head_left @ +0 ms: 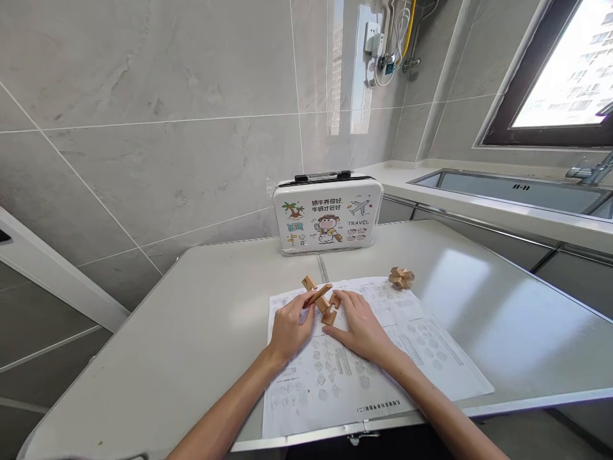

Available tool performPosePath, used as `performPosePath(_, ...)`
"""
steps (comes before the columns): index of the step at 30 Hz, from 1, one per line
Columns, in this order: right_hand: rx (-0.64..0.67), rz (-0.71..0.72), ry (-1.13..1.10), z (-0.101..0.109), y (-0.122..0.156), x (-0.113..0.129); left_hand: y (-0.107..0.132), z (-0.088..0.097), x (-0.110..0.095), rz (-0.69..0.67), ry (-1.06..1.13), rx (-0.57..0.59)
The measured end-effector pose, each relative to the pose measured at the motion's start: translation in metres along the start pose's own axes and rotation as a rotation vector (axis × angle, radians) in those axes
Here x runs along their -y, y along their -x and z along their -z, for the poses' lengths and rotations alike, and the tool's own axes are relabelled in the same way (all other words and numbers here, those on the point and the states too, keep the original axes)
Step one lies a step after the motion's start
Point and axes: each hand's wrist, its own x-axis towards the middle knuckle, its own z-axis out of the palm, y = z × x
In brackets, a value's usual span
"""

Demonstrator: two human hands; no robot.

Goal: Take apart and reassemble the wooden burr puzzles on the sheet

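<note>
Tabletop [191, 332] holds printed sheet [431, 364], tin case [328, 214] behind, wooden knot [401, 277] near right hand [361, 326].

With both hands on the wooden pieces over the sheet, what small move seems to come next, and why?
Probably slide the wooden bar in the left hand further into the notched piece that the right hand steadies. The two pieces cross and touch above the instruction sheet but do not look seated. Another wooden knot lies apart, to the right.
</note>
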Motion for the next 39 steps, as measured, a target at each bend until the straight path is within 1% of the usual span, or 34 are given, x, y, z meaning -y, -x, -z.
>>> performPosePath(2,0.014,0.018,-0.002,-0.002,-0.005,0.000,0.000,0.000,0.001,-0.002,-0.013,0.000)
performPosePath(4,-0.002,0.004,-0.022,-0.002,-0.007,-0.001,0.000,0.000,0.003,-0.014,-0.031,0.003)
performPosePath(6,-0.061,-0.061,-0.060,0.001,-0.008,-0.003,0.000,0.000,0.003,-0.041,-0.049,0.009)
performPosePath(8,-0.158,-0.180,-0.127,0.006,-0.010,-0.006,-0.001,0.001,0.004,-0.072,-0.080,0.017)
performPosePath(10,-0.241,-0.332,-0.262,0.012,-0.014,-0.008,-0.001,0.001,0.003,-0.102,-0.123,0.028)
performPosePath(11,-0.252,-0.400,-0.365,0.015,-0.015,-0.008,-0.002,0.001,0.003,-0.116,-0.146,0.033)
performPosePath(13,-0.214,-0.496,-0.617,0.020,-0.018,-0.007,-0.003,0.002,0.002,-0.144,-0.186,0.043)
performPosePath(15,-0.157,-0.538,-0.835,0.023,-0.020,-0.004,-0.003,0.002,0.002,-0.170,-0.214,0.058)
performPosePath(17,-0.124,-0.532,-0.968,0.024,-0.020,0.000,-0.003,0.002,0.002,-0.194,-0.231,0.074)
performPosePath(20,-0.102,-0.479,-1.043,0.025,-0.019,0.006,-0.003,0.002,0.002,-0.214,-0.245,0.093)
performPosePath(24,-0.059,-0.452,-1.055,0.026,-0.019,0.012,-0.003,0.002,0.002,-0.228,-0.257,0.096)
performPosePath(26,-0.058,-0.452,-1.061,0.025,-0.020,0.013,-0.004,0.003,0.002,-0.235,-0.262,0.096)
performPosePath(30,-0.072,-0.472,-1.067,0.024,-0.020,0.011,-0.004,0.005,0.002,-0.246,-0.280,0.122)
performPosePath(33,-0.057,-0.491,-1.060,0.024,-0.020,0.009,-0.005,0.007,0.001,-0.256,-0.302,0.138)
performPosePath(36,0.006,-0.480,-1.054,0.022,-0.018,0.010,-0.004,0.007,0.003,-0.285,-0.313,0.154)
performPosePath(39,0.087,-0.428,-1.081,0.018,-0.017,0.012,-0.003,0.005,0.006,-0.309,-0.282,0.169)
